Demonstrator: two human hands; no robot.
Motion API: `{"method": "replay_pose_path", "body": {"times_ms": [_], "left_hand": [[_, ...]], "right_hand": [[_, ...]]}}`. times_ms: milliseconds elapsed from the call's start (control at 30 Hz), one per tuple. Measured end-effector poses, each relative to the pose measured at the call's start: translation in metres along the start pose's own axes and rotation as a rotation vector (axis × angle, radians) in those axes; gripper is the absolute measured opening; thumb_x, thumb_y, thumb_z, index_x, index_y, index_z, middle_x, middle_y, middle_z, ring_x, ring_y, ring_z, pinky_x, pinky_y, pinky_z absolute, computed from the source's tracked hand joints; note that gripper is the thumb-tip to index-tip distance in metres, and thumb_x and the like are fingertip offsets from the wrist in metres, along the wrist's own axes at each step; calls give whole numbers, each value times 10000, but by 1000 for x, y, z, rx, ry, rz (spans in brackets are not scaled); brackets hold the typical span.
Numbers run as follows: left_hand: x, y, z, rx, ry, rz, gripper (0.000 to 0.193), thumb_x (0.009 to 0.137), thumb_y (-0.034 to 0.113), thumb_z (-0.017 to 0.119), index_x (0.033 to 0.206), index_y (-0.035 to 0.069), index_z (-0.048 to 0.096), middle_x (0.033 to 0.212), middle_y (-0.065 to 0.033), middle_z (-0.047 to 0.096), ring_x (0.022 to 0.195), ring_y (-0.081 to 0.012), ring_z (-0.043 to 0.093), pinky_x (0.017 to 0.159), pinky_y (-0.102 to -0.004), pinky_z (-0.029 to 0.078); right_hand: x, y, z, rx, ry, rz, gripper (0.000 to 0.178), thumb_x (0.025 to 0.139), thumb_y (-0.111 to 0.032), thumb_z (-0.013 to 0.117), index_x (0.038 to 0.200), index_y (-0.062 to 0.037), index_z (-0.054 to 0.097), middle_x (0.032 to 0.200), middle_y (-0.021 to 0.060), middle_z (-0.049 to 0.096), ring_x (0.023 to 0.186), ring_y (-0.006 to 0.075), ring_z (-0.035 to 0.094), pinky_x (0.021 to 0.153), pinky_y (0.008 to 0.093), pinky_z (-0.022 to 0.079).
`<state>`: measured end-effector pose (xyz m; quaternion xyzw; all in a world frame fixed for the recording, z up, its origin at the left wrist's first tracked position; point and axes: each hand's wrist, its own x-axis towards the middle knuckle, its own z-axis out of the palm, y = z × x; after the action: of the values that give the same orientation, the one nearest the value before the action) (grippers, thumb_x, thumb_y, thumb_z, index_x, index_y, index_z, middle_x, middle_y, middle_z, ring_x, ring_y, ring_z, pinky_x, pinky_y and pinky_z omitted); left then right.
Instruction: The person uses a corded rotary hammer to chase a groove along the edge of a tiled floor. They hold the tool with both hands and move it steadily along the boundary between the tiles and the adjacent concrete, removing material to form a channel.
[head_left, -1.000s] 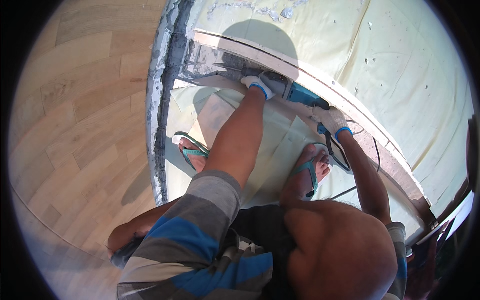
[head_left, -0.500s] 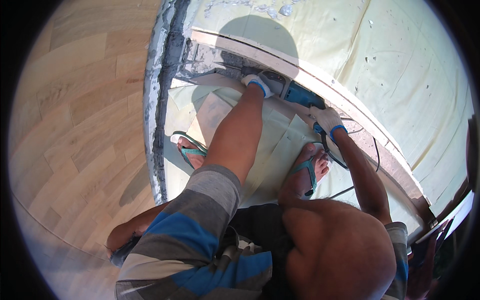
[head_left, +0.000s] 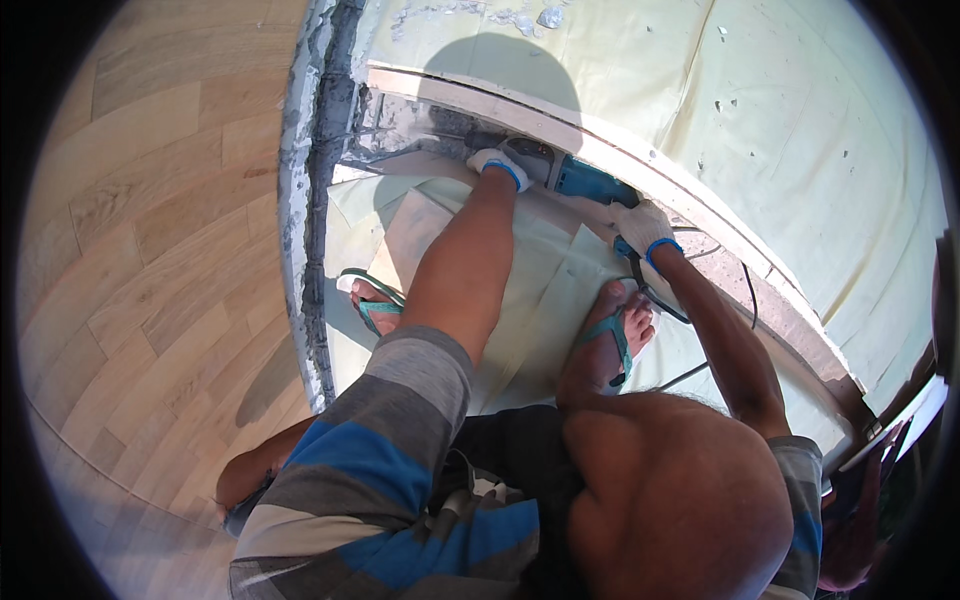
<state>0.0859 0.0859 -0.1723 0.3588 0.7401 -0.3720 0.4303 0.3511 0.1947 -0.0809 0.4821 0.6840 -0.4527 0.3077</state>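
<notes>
A teal corded power tool (head_left: 597, 181) with a rounded grey front lies low in a long recess, along a pale raised edge. My left hand (head_left: 499, 166), in a white glove with a blue cuff, is closed at its grey front end. My right hand (head_left: 643, 222), gloved the same way, wraps round its rear end. A black cord (head_left: 665, 303) runs from near the right hand back past my right foot. The working end of the tool is hidden in shadow and behind the left hand, so its exact kind does not show.
Wood-look floor tiles (head_left: 170, 240) spread on the left, bordered by a rough dark gap (head_left: 322, 190). Pale sheeting (head_left: 760, 130) with loose chips lies beyond the edge strip (head_left: 590, 130). My sandalled feet (head_left: 372, 303) stand on overlapping pale sheets (head_left: 510, 300).
The whole view has shifted slightly to the left and up. Both hands keep their grip, and the tool stays in about the same place in the recess.
</notes>
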Motion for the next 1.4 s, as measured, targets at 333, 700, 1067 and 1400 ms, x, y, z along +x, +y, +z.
{"method": "replay_pose_path", "body": {"times_ms": [333,700,1067,1400], "left_hand": [[-6,-5,-11,-42,-18,-60,738,919,595,581,1522,170,548,1583,-78,511,1439,-290,512,1128,-511,433],[5,-2,-6,-62,-17,-74,730,922,548,581,1532,148,533,1609,-92,477,1472,-301,469,1148,-501,408],[-13,-2,-3,40,-10,-28,812,933,663,505,1585,181,455,1632,-83,447,1480,-292,456,1182,-517,370],[-1,-1,2,22,42,89,963,880,822,471,1618,207,389,1657,-49,410,1495,-256,436,1193,-513,364]], "right_hand": [[16,6,14,82,26,-30,667,960,-571,513,1028,49,751,1074,344,702,1084,492,672,977,513,509],[15,8,9,4,23,-47,656,947,-552,515,1082,51,736,1091,348,697,1085,494,670,979,507,514],[7,4,-9,20,-52,-127,668,909,-623,522,1051,-14,756,1016,292,733,1008,443,706,915,463,538],[0,20,-17,-67,-3,-251,626,921,-621,521,1057,-54,749,986,243,745,943,385,712,868,441,532]]}}
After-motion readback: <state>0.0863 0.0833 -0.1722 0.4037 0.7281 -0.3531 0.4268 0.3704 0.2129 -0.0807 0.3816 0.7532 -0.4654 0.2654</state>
